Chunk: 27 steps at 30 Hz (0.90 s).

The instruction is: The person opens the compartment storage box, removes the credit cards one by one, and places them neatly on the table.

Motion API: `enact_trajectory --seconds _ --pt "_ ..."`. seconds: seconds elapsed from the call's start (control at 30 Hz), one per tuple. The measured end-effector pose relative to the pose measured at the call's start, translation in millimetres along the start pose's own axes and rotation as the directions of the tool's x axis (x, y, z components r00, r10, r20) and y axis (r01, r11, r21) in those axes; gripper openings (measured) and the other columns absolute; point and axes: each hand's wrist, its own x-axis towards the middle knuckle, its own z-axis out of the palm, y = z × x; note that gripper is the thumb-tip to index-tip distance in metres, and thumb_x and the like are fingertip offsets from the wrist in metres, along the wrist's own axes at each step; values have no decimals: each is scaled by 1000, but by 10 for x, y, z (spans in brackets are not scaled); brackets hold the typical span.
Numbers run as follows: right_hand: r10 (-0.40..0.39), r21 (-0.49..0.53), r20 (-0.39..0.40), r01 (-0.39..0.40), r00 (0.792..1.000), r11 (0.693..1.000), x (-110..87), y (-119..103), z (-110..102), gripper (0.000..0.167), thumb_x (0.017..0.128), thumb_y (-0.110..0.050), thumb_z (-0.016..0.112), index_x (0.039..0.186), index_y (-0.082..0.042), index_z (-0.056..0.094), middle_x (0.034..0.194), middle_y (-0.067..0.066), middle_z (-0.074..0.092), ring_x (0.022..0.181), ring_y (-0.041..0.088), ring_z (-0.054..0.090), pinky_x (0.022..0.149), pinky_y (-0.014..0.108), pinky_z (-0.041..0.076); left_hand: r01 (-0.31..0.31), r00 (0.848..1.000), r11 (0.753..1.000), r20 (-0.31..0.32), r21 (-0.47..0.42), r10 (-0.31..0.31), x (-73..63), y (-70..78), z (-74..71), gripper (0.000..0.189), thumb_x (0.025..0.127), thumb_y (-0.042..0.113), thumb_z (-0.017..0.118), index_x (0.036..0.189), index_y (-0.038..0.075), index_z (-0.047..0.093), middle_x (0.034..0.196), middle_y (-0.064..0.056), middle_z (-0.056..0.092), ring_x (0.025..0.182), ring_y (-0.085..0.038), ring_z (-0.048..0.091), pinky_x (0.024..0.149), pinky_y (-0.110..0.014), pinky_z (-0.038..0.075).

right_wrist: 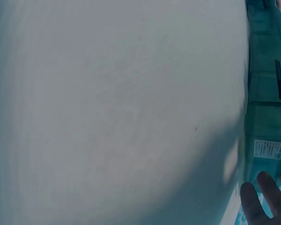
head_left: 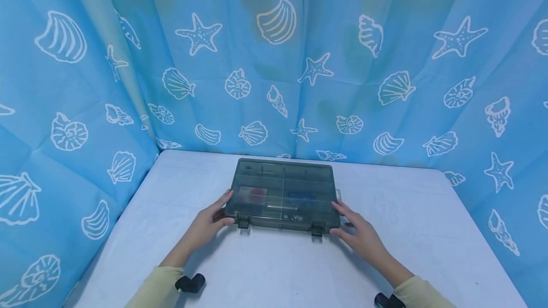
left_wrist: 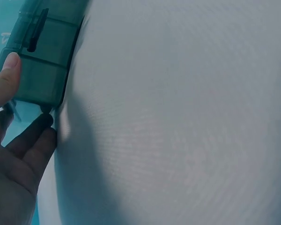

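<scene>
One closed, translucent dark case point(head_left: 282, 201) lies toward the back of the white table point(head_left: 274, 274); the left hand point(head_left: 207, 225) and right hand point(head_left: 360, 235) hold its near corners between thumb and half-spread fingers. Behind hangs a shell-print curtain point(head_left: 274, 61).

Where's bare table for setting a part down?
Free table: in front of the case, between the sleeves; right of the right grip, out to the curtain; far-left corner, between case and curtain. Crowded: the case's two sides, where the left grip and right grip hold it; behind it, little table shows.
</scene>
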Motion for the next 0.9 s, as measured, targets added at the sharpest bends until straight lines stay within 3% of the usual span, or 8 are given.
enact_trajectory --seconds 0.23,0.53,0.67,0.8,0.9 --pt "25 -52 -4 -25 1000 998 2 -36 -38 72 91 -32 77 154 -16 46 160 11 40 119 32 60 94 50 57 -3 1000 1000 -9 31 4 -11 12 -8 79 93 20 73 161 20 32 166 -4 27 143 -30 43 113 -40 43" --pt "9 -91 -30 -12 999 996 -10 -114 -108 71 87 -26 82 151 -16 52 153 9 51 116 27 60 89 45 59 -9 999 999 -40 53 11 -45 42 -7 77 92 20 75 159 21 37 164 -6 32 144 -33 42 109 -42 48" --pt "18 -122 -33 -22 999 992 -12 -162 -164 69 87 -30 82 149 -16 54 136 11 63 106 25 63 83 41 59 -36 998 998 -54 55 39 -75 51 -20 74 93 21 74 158 19 39 163 -5 34 146 -30 39 111 -43 46" --pt "12 -116 -37 -16 999 993 -29 -225 -237 67 88 -34 81 147 -16 56 115 6 67 98 22 64 78 38 57 -52 995 995 -82 87 59 -122 101 -53 71 94 25 74 157 18 42 160 -5 39 145 -31 40 114 -52 41" --pt "6 -112 -44 -11 999 994 -39 -263 -284 65 88 -33 81 146 -16 58 112 3 67 98 22 64 78 36 57 -45 994 992 -99 116 57 -155 154 -83 69 94 28 73 156 20 44 158 -5 43 144 -33 41 115 -58 39"
